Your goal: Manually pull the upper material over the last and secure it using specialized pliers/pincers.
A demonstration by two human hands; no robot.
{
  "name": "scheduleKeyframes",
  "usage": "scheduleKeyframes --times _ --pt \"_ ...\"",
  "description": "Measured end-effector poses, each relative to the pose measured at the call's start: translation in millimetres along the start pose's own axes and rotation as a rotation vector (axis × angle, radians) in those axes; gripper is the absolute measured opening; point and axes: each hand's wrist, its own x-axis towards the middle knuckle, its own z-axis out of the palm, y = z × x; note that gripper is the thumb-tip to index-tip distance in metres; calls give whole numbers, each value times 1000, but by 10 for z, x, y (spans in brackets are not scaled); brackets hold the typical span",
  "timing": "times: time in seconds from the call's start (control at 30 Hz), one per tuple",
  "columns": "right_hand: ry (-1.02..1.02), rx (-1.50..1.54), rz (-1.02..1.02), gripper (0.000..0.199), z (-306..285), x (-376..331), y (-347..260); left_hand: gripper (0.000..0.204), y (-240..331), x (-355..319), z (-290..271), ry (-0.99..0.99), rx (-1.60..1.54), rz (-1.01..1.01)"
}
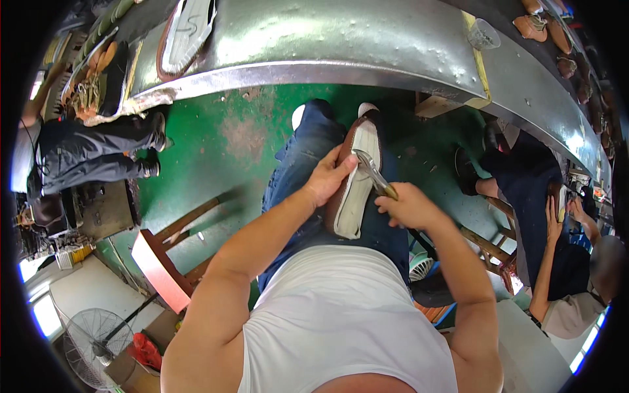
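Observation:
A brown shoe point(354, 203) rests sole up on my lap, its pale underside facing me and its brown upper showing along the edge. My left hand point(332, 175) is closed round the shoe's left side, with the thumb pressed on the pale underside. In my right hand point(407, 205) are metal pliers point(372, 169), gripped by the handle. Their curved head lies against the middle of the underside, close to my left thumb. The handle's lower end is hidden in my right fist.
A metal-topped bench point(341, 36) curves across in front of me. On it stand another upturned shoe point(187, 39) and a clear plastic cup point(483, 34). Co-workers sit at both sides. A wooden stool point(164, 268) and a wire fan point(98, 344) stand at the left.

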Motion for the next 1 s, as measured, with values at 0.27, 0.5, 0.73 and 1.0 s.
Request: scheduleKeyframes --times 0.27,0.5,0.73,1.0 --pt "398 213 -234 22 503 301 343 63 -2 36 57 15 -176 -49" --pt "91 356 -82 25 14 147 330 64 93 34 73 20 -167 -111" --pt "-326 59 13 31 -582 134 -152 64 -6 -2 131 -9 -115 -70" --pt "36 134 -88 29 29 238 338 65 58 8 170 83 -60 -75"
